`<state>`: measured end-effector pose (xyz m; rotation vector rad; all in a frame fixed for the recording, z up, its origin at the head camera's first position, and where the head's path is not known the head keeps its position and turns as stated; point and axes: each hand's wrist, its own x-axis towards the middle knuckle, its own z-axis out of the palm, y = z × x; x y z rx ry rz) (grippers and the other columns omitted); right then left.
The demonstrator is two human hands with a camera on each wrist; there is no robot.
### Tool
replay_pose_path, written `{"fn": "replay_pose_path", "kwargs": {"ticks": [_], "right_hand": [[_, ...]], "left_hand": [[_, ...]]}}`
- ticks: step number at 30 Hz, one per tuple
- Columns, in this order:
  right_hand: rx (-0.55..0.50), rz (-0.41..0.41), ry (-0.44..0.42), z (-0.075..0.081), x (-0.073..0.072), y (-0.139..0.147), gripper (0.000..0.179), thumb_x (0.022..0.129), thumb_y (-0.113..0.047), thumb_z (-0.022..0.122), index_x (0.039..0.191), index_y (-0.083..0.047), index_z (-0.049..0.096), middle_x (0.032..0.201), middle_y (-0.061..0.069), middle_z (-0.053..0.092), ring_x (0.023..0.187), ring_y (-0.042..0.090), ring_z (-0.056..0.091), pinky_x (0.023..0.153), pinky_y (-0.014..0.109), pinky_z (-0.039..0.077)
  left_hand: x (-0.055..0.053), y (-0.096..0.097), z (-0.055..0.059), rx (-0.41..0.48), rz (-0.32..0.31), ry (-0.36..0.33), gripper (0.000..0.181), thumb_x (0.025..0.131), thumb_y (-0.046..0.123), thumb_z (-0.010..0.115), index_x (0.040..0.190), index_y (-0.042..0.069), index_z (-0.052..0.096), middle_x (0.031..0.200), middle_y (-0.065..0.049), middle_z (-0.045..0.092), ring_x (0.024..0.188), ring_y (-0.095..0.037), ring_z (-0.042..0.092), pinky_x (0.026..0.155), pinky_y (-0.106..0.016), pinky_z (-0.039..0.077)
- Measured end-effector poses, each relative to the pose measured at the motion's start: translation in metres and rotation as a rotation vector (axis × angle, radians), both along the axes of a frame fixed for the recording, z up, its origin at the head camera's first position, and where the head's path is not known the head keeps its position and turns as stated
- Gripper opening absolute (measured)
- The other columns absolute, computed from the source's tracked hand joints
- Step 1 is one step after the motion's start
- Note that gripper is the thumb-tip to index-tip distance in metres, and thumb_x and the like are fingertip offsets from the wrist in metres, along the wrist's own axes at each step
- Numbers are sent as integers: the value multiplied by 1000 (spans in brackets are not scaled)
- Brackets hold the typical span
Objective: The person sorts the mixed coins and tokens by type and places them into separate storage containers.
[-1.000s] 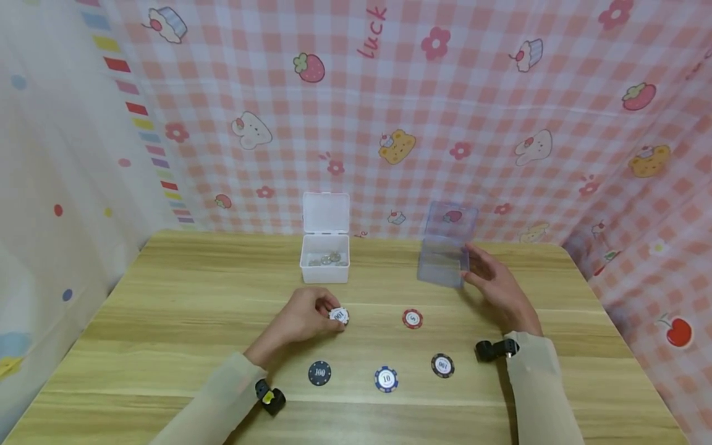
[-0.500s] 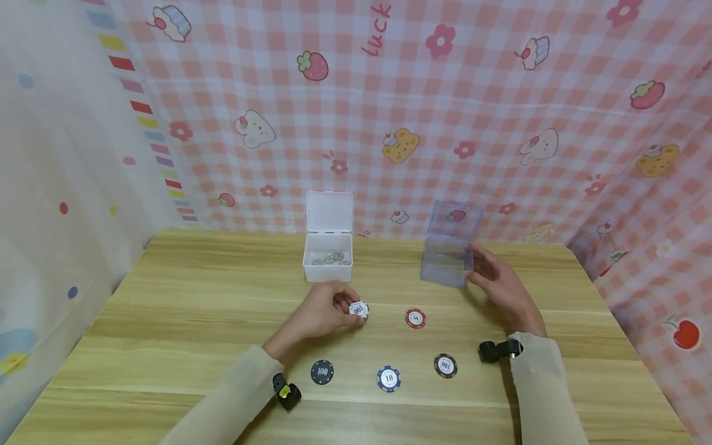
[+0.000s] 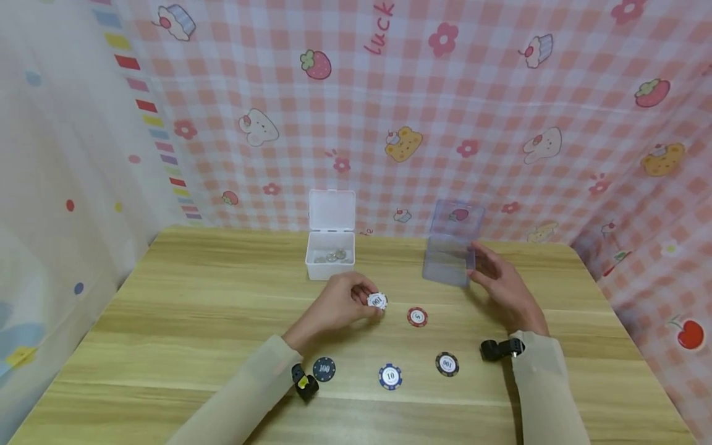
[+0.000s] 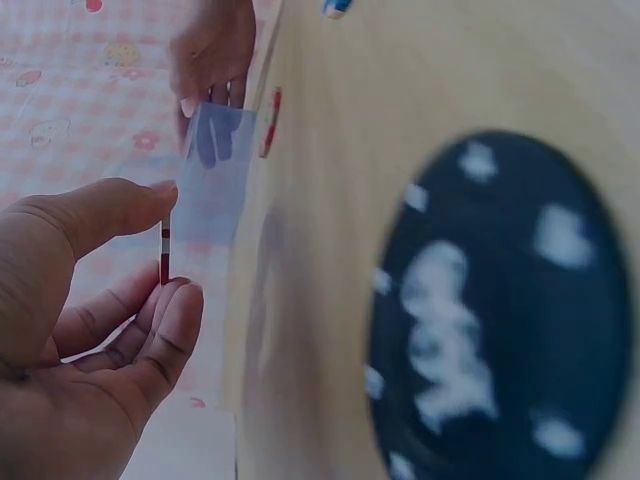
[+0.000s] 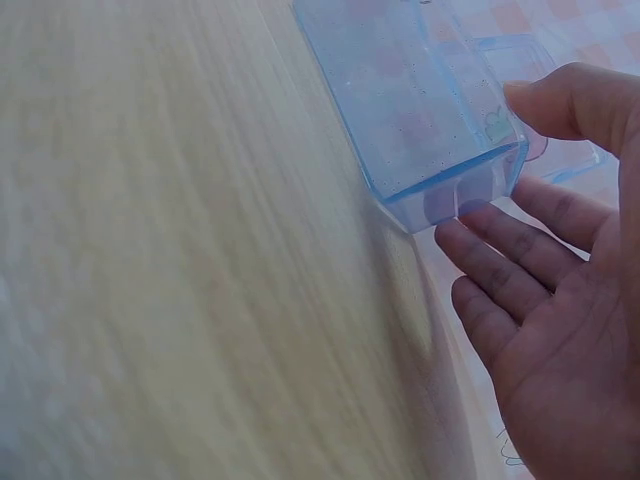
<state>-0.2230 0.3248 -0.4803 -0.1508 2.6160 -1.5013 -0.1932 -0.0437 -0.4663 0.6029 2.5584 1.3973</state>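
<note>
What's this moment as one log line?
left hand: pinches white 100 poker chip | right hand: beside open transparent box | red 5 poker chip: on table

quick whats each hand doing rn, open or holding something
Left hand: holding a white 100 poker chip.
Right hand: open, at the side of the translucent blue box.

Clear plastic box [image 5: 410, 110] — glossy, wood-grain table [image 3: 222, 290] — smooth, cloth backdrop [image 3: 356, 111]
</note>
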Motion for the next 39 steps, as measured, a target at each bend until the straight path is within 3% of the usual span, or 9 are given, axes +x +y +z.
{"fn": "replay_pose_path", "kwargs": {"ticks": [6, 16, 29, 33, 39], "right_hand": [[-3, -2, -7, -1, 0, -1, 75, 104, -30, 61, 165, -23, 20, 169, 13, 27, 156, 38, 27, 126, 58, 25], [-8, -6, 0, -1, 1, -2, 75, 103, -30, 62, 165, -21, 21, 170, 11, 27, 156, 38, 26, 126, 59, 24], [-7, -16, 18, 0, 1, -1, 74, 102, -31, 64, 165, -22, 24, 169, 13, 27, 156, 40, 25, 126, 60, 24], [-24, -22, -1, 0, 0, -1, 76, 102, -31, 65, 165, -24, 23, 171, 9, 24, 157, 38, 24, 127, 59, 23], [-5, -18, 23, -2, -2, -1, 75, 102, -35, 64, 164, -22, 25, 171, 9, 24, 157, 38, 23, 127, 59, 22]], "left_hand": [[-6, 12, 6, 27, -14, 2, 25, 79, 13, 88, 98, 9, 73, 88, -4, 66, 76, -13, 59, 65, -20, 52], [-17, 27, 16, 43, 15, -22, 26, 80, 15, 89, 100, 10, 73, 87, -3, 67, 76, -13, 60, 66, -22, 53], [-36, 56, 29, 35, 27, 10, 30, 80, 21, 89, 103, 9, 74, 86, -1, 69, 77, -11, 61, 66, -20, 51], [-42, 65, 32, 34, 45, 9, 30, 80, 23, 89, 103, 11, 74, 88, 1, 69, 78, -10, 61, 65, -19, 51], [-51, 76, 33, 71, 26, 8, 30, 81, 18, 88, 103, 6, 73, 89, -3, 69, 76, -10, 61, 63, -18, 51]]}}
